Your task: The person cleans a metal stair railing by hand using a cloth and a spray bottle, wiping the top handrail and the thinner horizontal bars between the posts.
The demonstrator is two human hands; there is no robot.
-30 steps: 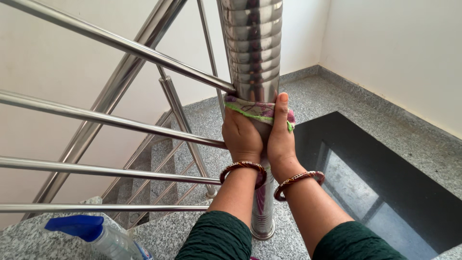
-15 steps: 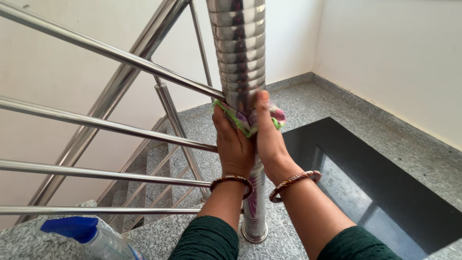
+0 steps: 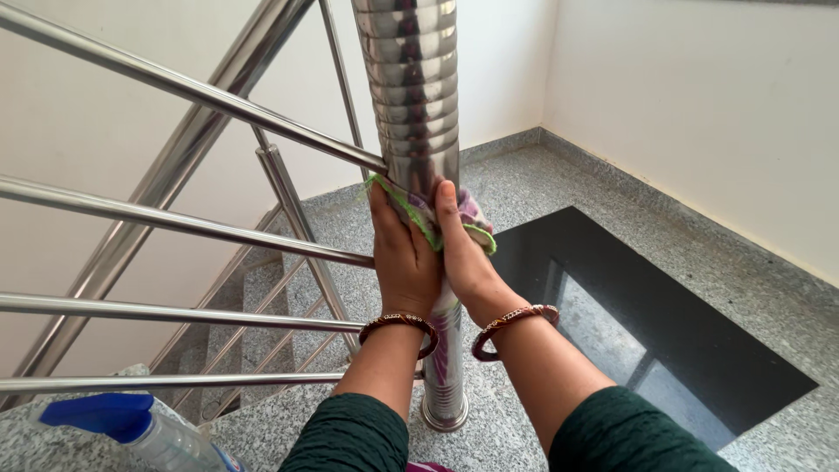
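A shiny steel post of a stair railing rises in the middle of the view, ribbed in its upper part. Both hands wrap a small cloth, patterned pink and white with a green edge, around the post just below the ribs. My left hand grips the cloth on the post's left side. My right hand presses the cloth on the right side, fingers pointing up. Each wrist wears a dark red bangle, and the sleeves are dark green.
Horizontal steel rails run left from the post, with stairs going down behind them. A spray bottle with a blue head lies at the lower left on grey granite. A black polished floor panel lies to the right, near white walls.
Both hands with the cloth have twisted around the post, the cloth now bunched between the thumbs. The view has shifted, so the post sits further left.
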